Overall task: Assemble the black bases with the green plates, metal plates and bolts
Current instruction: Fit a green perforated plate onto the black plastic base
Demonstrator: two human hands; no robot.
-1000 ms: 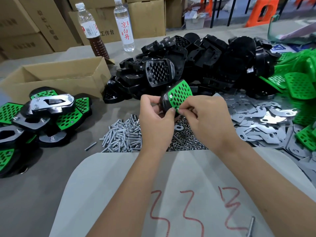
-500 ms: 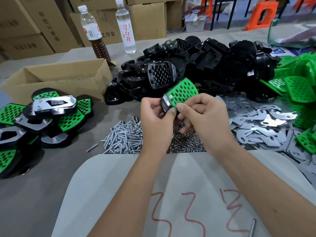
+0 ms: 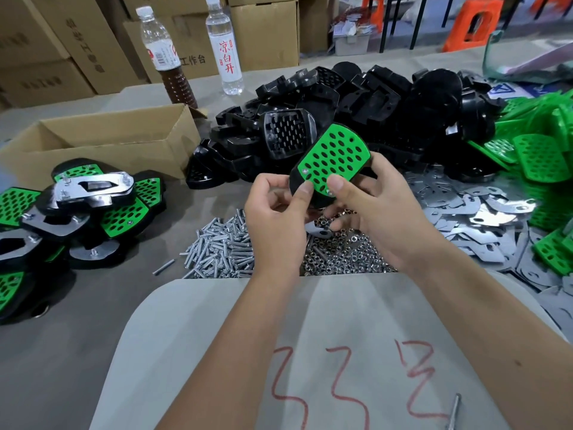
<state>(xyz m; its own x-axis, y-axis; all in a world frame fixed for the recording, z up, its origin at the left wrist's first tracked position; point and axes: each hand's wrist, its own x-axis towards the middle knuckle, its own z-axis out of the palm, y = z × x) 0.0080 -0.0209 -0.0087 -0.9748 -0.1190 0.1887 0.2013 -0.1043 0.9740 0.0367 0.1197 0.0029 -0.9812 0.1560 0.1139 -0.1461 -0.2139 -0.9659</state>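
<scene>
Grey covering spreads over the bench (image 3: 77,336), with cardboard cartons stacked behind it. The landmark for all positions below is the nut pile (image 3: 344,256), which lies at the near centre of the bench.

Held above the nut pile is the current workpiece: a black base (image 3: 299,190) with a green plate (image 3: 336,158) seated on its upper face. The long axis of the plate runs from the lower left, nearest the person, up and away to the right. A bolt head shows at the lower left corner of the plate.

The left hand (image 3: 279,218) pinches the lower left edge of the workpiece between thumb and curled fingers. The right hand (image 3: 378,212) grips the lower right side, thumb pressed on the green face, fingers curled behind the black base. Both hands are equally near the workpiece; neither is free.

Supply positions relative to the nut pile:
- bolt pile (image 3: 223,249): just beside it, to the left.
- metal plates (image 3: 483,218): to the right.
- black bases (image 3: 356,110): behind it.
- loose green plates (image 3: 539,156): far right.
- finished assemblies (image 3: 83,206): far left.

Judgement: the next part needed probably comes from directly beneath the hands or just to either side, so one hand must release to reach down.
</scene>
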